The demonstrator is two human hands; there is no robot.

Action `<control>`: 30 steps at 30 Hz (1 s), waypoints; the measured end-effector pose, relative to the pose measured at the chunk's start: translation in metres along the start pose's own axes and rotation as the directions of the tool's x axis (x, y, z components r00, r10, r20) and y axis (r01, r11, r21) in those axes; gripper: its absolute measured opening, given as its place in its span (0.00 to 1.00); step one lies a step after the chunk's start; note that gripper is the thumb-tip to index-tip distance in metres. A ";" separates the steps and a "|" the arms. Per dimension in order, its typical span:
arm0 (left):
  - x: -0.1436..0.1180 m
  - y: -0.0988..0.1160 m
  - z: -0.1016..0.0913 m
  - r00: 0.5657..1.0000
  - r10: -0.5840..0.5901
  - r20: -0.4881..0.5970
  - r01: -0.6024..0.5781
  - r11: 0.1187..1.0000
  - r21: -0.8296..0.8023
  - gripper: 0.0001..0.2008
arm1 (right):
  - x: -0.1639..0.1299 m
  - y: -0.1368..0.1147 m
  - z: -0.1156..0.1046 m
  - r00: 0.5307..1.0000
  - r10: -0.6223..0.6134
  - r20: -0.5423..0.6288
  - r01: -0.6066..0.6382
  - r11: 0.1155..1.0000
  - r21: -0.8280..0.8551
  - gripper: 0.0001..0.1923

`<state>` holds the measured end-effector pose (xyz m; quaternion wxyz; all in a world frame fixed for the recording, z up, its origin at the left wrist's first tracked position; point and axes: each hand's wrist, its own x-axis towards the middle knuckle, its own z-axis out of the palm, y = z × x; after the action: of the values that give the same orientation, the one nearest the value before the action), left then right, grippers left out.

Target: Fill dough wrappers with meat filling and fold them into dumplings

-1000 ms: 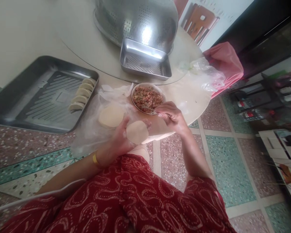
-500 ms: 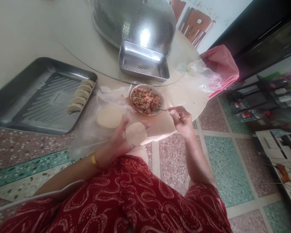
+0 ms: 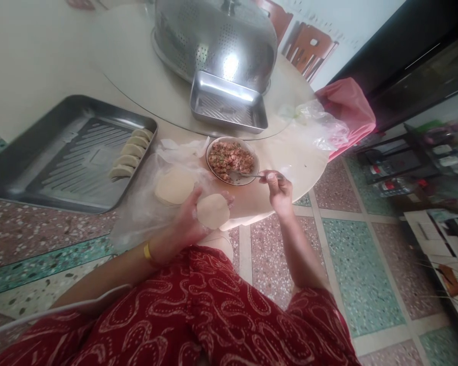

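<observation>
A round dumpling wrapper (image 3: 212,211) rests in my left hand (image 3: 188,217), its thumb at one edge and fingertips showing past the other. My right hand (image 3: 278,190) pinches the handle of a metal spoon (image 3: 251,175), whose tip sits in the meat filling (image 3: 231,156). That chopped pinkish mix fills most of a white bowl (image 3: 236,182) at the table's near side. Left of the bowl, a stack of wrappers (image 3: 173,186) lies on a thin plastic bag (image 3: 132,223). Several folded dumplings (image 3: 132,151) line the right side of a dark metal tray (image 3: 72,188).
Behind the bowl, a small metal pan (image 3: 229,111) stands in front of a large perforated metal cover (image 3: 217,40). A clear plastic bag (image 3: 320,124) and a pink bag (image 3: 351,114) are at the table's right edge. Terrazzo tiles (image 3: 362,269) show below.
My right hand has shifted left with the spoon, whose tip now sits deeper in the bowl. Bare bowl bottom shows near the spoon. My left hand keeps the wrapper in nearly the same place.
</observation>
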<state>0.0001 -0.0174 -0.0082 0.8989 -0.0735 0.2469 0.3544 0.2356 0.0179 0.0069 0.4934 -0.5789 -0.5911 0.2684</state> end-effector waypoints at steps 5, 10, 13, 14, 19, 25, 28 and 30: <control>0.003 0.000 -0.004 0.999 0.007 0.044 -0.007 1.000 -0.003 0.32 | -0.004 0.016 0.003 0.995 0.031 0.090 -0.038 0.997 0.072 0.20; 0.011 0.001 -0.005 1.000 0.002 0.011 -0.002 1.000 0.011 0.33 | -0.004 0.029 0.007 0.994 0.111 0.009 -0.111 0.974 0.196 0.19; 0.019 0.003 -0.003 1.000 -0.017 -0.019 0.017 1.000 -0.007 0.34 | 0.002 0.035 0.012 0.956 0.294 -0.013 -0.267 0.886 0.378 0.17; 0.022 0.004 -0.002 1.000 -0.021 -0.018 0.021 1.000 -0.013 0.34 | 0.005 0.036 0.014 0.937 0.349 -0.001 -0.316 0.849 0.422 0.16; 0.037 0.009 -0.001 0.997 -0.019 0.081 0.018 1.000 0.011 0.32 | 0.017 0.032 0.016 0.899 0.434 0.061 -0.408 0.776 0.481 0.14; 0.039 0.010 0.003 0.995 -0.053 0.086 0.055 0.998 -0.023 0.31 | 0.007 0.015 0.007 0.912 0.398 0.097 -0.384 0.750 0.539 0.11; 0.039 0.009 0.004 0.998 -0.017 0.061 0.020 0.999 -0.043 0.28 | -0.009 0.009 0.004 0.940 0.325 0.103 -0.330 0.795 0.508 0.12; 0.040 0.008 0.002 0.997 -0.008 0.074 0.012 0.998 -0.053 0.26 | -0.021 0.007 0.004 0.952 0.292 0.094 -0.298 0.808 0.508 0.12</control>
<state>0.0203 0.0126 -0.0263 0.9069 -0.0857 0.2034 0.3589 0.2317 -0.0002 -0.0065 0.5794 -0.5084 -0.4028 0.4935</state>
